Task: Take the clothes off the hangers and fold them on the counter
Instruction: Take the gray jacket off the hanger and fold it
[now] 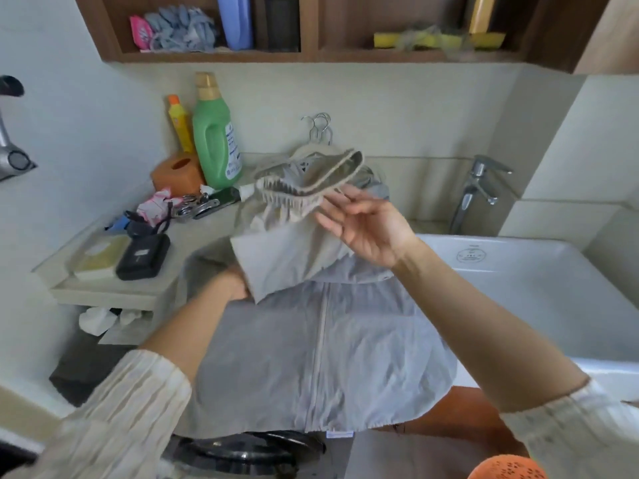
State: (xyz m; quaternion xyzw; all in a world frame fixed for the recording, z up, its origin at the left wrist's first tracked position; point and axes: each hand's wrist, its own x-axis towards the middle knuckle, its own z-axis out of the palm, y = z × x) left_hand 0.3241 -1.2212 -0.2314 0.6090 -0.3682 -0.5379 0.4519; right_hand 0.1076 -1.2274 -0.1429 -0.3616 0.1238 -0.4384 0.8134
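**Beige garment held up over the grey jacket**

Beige cloth garment with a gathered elastic waistband (pixel 294 233) hangs in the air above the middle of the pale counter (pixel 204 233), its lower corner drooping toward 7 o'clock. The right hand (pixel 366 229) is raised, palm turned toward the camera, forearm running down to 4 o'clock; its fingers are loosely spread, and the fingertips pinch the waistband at the garment's upper right edge. The left hand (pixel 235 286) reaches in from 7 o'clock, mostly hidden behind the fabric's lower edge; how its fingers lie cannot be told.

Beneath, a grey zip-front jacket (pixel 325 354) lies flat, its hem hanging over the counter's near edge. At 12 o'clock, behind the garment, the metal hooks of the clothes hangers (pixel 320 127) rest on a heap of cloth. A white ceramic sink (pixel 539 281) borders the jacket at 3 o'clock, and a green detergent bottle (pixel 214 140) stands among clutter at 10 o'clock, which closes in the counter's left side.
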